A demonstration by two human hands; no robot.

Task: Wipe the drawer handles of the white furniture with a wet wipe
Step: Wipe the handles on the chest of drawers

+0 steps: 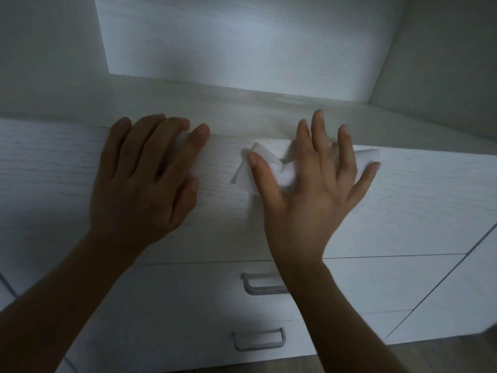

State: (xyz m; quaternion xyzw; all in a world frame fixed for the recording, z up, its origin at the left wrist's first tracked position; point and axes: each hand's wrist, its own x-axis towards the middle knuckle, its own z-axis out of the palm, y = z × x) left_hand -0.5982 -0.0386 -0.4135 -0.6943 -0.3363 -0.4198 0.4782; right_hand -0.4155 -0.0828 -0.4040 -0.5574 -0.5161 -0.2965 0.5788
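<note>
Pressing the wet wipe (271, 170) flat against the top drawer front (419, 208) of the white furniture (188, 305) is the right hand (309, 200), fingers (346, 149) spread wide and straight, thumb stuck out to the left on top of the wipe. The wipe's all crumpled and sits right up by the drawer's upper edge, poking out under the thumb on one side and past the little finger on the other. The longer fingertips reach just over that edge.

Left hand (145, 184) lies flat on the same drawer front, off to the left and apart from the wipe, fingers straight and mostly close together, index a bit off on its own. There's a small white patch between its index and middle fingers, can't tell what that is tbh.

Lower down are two grey bar handles: the upper handle (255, 289), half hidden behind the right forearm, and the lower handle (258, 343) on the drawer below, fully in view. Both hands are well above them, touching neither
</note>
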